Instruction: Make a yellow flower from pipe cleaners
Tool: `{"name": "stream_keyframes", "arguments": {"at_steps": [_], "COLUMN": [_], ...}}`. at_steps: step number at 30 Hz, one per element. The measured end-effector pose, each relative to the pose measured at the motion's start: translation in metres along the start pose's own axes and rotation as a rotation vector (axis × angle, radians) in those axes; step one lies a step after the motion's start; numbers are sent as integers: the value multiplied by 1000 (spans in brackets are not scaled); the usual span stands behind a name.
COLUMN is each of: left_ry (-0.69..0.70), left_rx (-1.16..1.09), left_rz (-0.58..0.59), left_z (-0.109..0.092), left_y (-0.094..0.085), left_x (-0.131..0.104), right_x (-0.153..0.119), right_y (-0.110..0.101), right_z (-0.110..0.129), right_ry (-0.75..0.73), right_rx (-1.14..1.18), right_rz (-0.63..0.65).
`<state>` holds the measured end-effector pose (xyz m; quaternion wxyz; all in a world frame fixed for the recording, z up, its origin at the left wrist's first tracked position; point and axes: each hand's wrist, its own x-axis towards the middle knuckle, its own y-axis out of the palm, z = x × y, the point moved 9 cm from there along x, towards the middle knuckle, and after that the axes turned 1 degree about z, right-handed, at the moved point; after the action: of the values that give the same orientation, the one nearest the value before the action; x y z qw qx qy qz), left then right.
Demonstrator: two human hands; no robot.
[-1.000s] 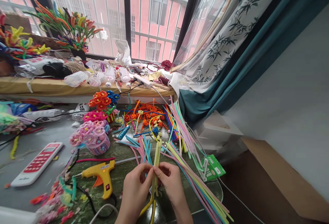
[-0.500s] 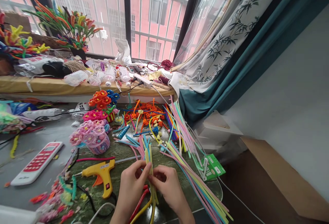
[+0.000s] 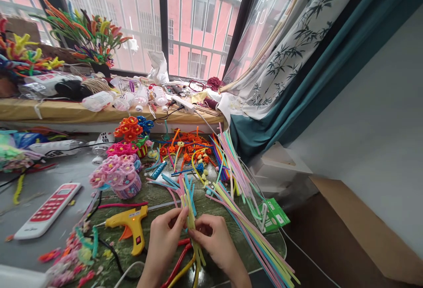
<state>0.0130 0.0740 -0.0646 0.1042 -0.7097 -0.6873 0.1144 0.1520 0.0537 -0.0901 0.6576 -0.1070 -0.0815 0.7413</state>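
Note:
My left hand (image 3: 168,230) pinches the upper part of a few pale yellow pipe cleaners (image 3: 197,249) between thumb and fingers. Lower on the same stems, my right hand (image 3: 215,238) has thumb and fingertips closed on them. Their bottom ends poke out below the fingers. Just beyond the hands lie cut pink and blue pipe cleaners (image 3: 189,186), partly overlapped by the yellow ones. Under the stems, pliers with red and yellow handles (image 3: 181,261) rest near the table's front edge. A yellow glue gun (image 3: 130,225) lies left of my left hand.
Long pastel pipe cleaners (image 3: 254,235) stretch across the right side, beside a green card (image 3: 276,213). Pipe-cleaner flower pots (image 3: 127,184), a red-and-white remote-like object (image 3: 48,211) and colourful scraps (image 3: 71,252) occupy the left. Orange pieces (image 3: 188,142) lie at the back, below the cluttered windowsill (image 3: 198,118).
My left hand has shifted slightly left and down, and the tops of the yellow pipe cleaners lean further left. The right hand has moved slightly, still on the stems.

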Motion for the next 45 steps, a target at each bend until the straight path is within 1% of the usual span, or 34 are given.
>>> {"name": "stream_keyframes", "arguments": {"at_steps": [6, 14, 26, 30, 37, 45], "left_ry": [-4, -5, -56, -72, -102, -121], "left_rx": [-23, -134, -244, -265, -304, -332], "left_rz": [26, 69, 48, 48, 14, 7], "left_z": [4, 22, 32, 32, 26, 32], "left_y": [1, 8, 7, 4, 0, 1], "left_x": [2, 3, 4, 2, -3, -2], "right_x": [-1, -3, -4, -5, -6, -7], "right_y": [1, 3, 5, 6, 8, 8], "right_z": [-2, -2, -1, -2, -4, -8], "right_ry": [7, 25, 46, 53, 56, 60], "right_rx": [-13, -18, 11, 12, 9, -34], "right_rz": [3, 24, 42, 72, 99, 104]}}
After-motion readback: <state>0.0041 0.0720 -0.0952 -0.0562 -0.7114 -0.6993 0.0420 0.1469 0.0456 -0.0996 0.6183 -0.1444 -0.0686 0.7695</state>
